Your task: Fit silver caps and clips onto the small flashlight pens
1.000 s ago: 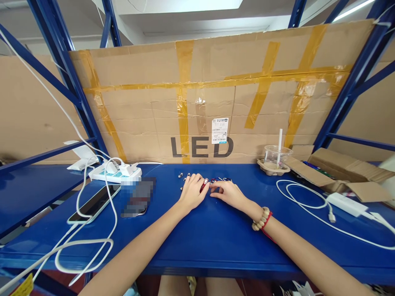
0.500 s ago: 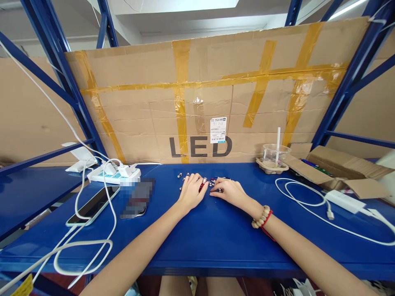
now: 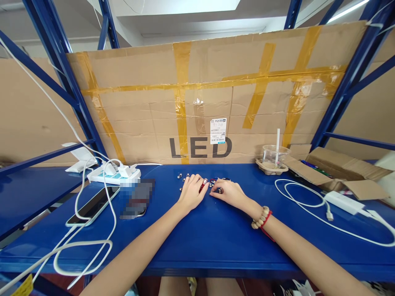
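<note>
On the blue shelf top, my left hand [image 3: 191, 192] lies palm down, fingers pointing forward. A small red cylinder with a silver end [image 3: 203, 185] sits between its thumb and forefinger. Close on the right, my right hand [image 3: 230, 192] is curled, thumb and fingertips brought together. Small shiny metal pieces [image 3: 220, 190] show in the gap under its fingers; whether the fingertips pinch one is hidden. More small metal pieces [image 3: 179, 176] lie beside and behind the left fingers. Dark blue and silver bits [image 3: 212, 181] show between the two hands.
To the left are a white power strip [image 3: 108, 177], a phone [image 3: 95, 205], a blurred dark device [image 3: 138, 199] and looping white cables. On the right stand a clear cup with a straw [image 3: 275, 154], an open cardboard box [image 3: 333, 164] and a white charger [image 3: 345, 202]. Cardboard [image 3: 148, 123] closes the back.
My right hand has shifted slightly, and its thumb and fingertips have moved a little. The left hand with the red cylinder stays in place.
</note>
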Action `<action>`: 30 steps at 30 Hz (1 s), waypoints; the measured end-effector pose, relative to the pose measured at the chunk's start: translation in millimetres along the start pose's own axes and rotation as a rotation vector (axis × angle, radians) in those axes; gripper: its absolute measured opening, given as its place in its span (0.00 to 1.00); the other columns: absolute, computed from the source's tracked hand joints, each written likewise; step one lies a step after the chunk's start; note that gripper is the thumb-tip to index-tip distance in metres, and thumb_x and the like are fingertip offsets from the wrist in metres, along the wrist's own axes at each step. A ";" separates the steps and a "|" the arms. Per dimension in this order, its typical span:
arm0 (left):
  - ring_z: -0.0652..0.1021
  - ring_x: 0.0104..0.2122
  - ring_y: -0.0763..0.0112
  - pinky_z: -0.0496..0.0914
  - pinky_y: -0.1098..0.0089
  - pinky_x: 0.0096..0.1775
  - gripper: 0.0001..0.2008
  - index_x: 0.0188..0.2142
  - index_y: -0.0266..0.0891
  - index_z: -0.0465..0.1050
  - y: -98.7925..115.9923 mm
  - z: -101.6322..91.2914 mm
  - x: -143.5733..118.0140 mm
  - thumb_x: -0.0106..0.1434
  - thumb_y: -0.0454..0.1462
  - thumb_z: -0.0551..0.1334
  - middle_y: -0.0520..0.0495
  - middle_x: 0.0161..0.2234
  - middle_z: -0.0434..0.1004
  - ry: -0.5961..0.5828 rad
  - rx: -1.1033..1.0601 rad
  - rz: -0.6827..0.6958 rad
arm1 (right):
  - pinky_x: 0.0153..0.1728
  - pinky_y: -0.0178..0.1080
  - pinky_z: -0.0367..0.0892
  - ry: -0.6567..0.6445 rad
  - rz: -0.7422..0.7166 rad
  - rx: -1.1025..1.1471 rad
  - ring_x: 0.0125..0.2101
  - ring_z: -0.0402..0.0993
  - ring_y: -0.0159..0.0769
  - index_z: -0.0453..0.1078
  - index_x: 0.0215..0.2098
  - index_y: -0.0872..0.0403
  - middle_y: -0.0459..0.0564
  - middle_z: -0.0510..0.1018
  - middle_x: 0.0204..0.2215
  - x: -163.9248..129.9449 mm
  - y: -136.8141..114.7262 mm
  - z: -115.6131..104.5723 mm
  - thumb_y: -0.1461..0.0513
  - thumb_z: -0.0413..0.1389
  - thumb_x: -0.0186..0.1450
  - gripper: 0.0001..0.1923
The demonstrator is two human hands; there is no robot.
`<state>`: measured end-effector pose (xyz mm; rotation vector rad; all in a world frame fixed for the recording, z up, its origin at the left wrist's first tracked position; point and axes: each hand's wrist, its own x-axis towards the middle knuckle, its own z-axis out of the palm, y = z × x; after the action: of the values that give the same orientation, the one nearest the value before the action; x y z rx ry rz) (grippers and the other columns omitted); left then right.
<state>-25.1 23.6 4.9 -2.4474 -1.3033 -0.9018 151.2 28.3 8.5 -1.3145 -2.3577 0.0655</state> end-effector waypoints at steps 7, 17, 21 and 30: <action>0.66 0.34 0.68 0.59 0.64 0.41 0.13 0.31 0.38 0.66 0.8 -0.3 -0.4 0.66 0.39 0.47 0.49 0.33 0.68 0.013 -0.010 0.015 | 0.23 0.30 0.60 0.285 0.016 0.138 0.23 0.69 0.25 0.74 0.33 0.49 0.44 0.75 0.35 -2.0 -7.8 -8.1 0.56 0.51 0.63 0.10; 0.65 0.33 0.69 0.59 0.67 0.36 0.14 0.33 0.37 0.64 -0.5 -1.6 -0.5 0.68 0.39 0.43 0.48 0.32 0.67 -0.079 -0.071 0.111 | 0.20 0.31 0.64 0.401 -0.109 0.503 0.20 0.65 0.25 0.75 0.33 0.54 0.49 0.73 0.31 0.8 -14.1 -0.5 0.57 0.53 0.61 0.12; 0.65 0.33 0.69 0.59 0.66 0.36 0.15 0.33 0.37 0.64 0.3 -3.2 -0.8 0.68 0.39 0.42 0.48 0.33 0.67 -0.100 -0.070 0.109 | 0.21 0.31 0.64 0.413 -0.148 0.451 0.19 0.64 0.24 0.76 0.33 0.53 0.49 0.73 0.32 0.4 -11.8 0.7 0.57 0.53 0.61 0.11; 0.66 0.35 0.67 0.59 0.65 0.37 0.14 0.34 0.36 0.66 0.3 -3.5 -0.8 0.67 0.38 0.45 0.46 0.35 0.68 -0.146 -0.073 0.113 | 0.23 0.31 0.65 0.344 -0.157 0.343 0.20 0.66 0.25 0.72 0.42 0.50 0.48 0.74 0.34 -1.1 -9.6 4.6 0.56 0.51 0.62 0.13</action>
<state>-26.6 21.2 7.1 -2.6574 -1.1823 -0.7676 142.2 22.9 6.3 -0.8947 -2.0372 0.1729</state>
